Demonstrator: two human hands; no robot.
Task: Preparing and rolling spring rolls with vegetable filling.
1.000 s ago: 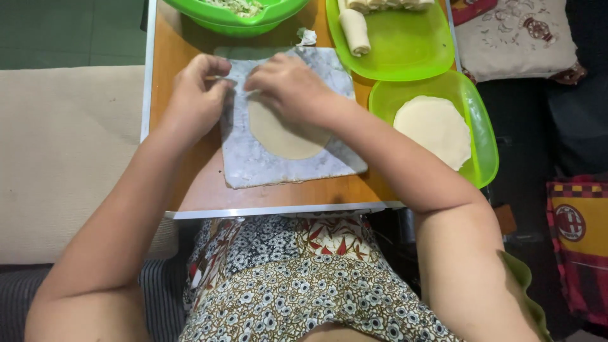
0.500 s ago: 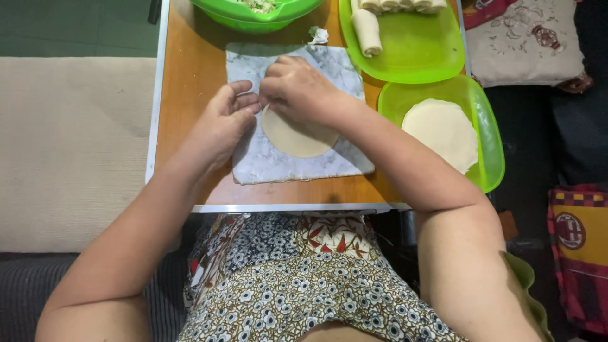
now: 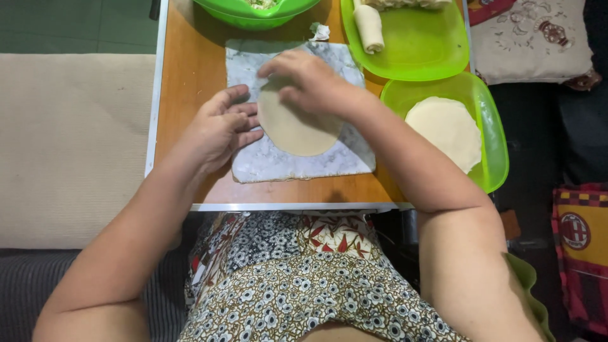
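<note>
A thin round pale wrapper (image 3: 297, 130) lies flat on a grey-white marbled mat (image 3: 278, 161) on a small wooden table (image 3: 190, 82). My right hand (image 3: 310, 79) rests on the wrapper's far part with its fingers spread and pressing down. My left hand (image 3: 218, 130) lies flat on the mat's left side, its fingertips touching the wrapper's left edge. Neither hand grips anything.
A green bowl (image 3: 253, 14) with filling stands at the far edge. A green tray (image 3: 430, 54) at the far right holds a rolled wrapper (image 3: 368, 26). A nearer green tray (image 3: 491, 126) holds a stack of round wrappers (image 3: 446, 130). A patterned cushion (image 3: 532, 41) lies right of the table.
The view shifted down a little. My left hand slid back from the wrapper's top to the mat's left side and spread flat. My right hand stays on the wrapper.
</note>
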